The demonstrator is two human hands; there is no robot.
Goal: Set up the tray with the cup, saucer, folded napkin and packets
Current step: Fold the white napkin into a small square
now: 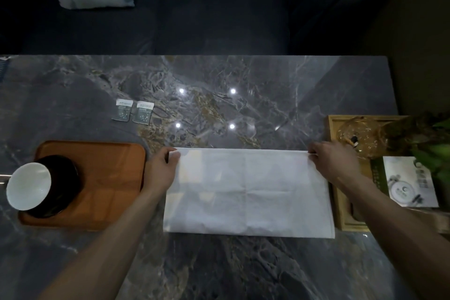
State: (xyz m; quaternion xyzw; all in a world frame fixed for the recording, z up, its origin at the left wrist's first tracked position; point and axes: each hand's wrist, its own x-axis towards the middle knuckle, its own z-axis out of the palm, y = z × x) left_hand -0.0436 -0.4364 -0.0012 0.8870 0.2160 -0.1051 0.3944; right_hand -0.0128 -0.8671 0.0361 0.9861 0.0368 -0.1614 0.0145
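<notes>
Dark marble table [243,80] fills the view, a dim sofa with two pale cushions beyond its far edge. All places below are reckoned from the napkin.

Napkin [248,192]: white, spread flat at the near middle of the table, long axis running left to right, crease lines crossing it. It looks doubled over once already, though the layers are hard to tell apart.

Tray [109,173]: orange-brown, just left of the napkin, a narrow strip of bare marble between them. Its right half is bare. A black saucer [65,178] sits at its left end, with the white cup [29,186] on it.

A wooden board [341,214] lies just right of the napkin and seems tucked under that edge; it carries a glass teapot, a booklet and some leaves.

Two packets [132,112] lie side by side on the marble, beyond the napkin's far-left corner, not yet on the tray.

Left hand [162,169] pinches the far-left corner; right hand [328,161] pinches the far-right corner. Both are closed on cloth, level along the far edge.

Judgement: the next fold likely runs along the long axis, or brings the right end toward the left. Left hand is nearer the tray. Open marble lies nearer and farther; the board crowds the right side.
</notes>
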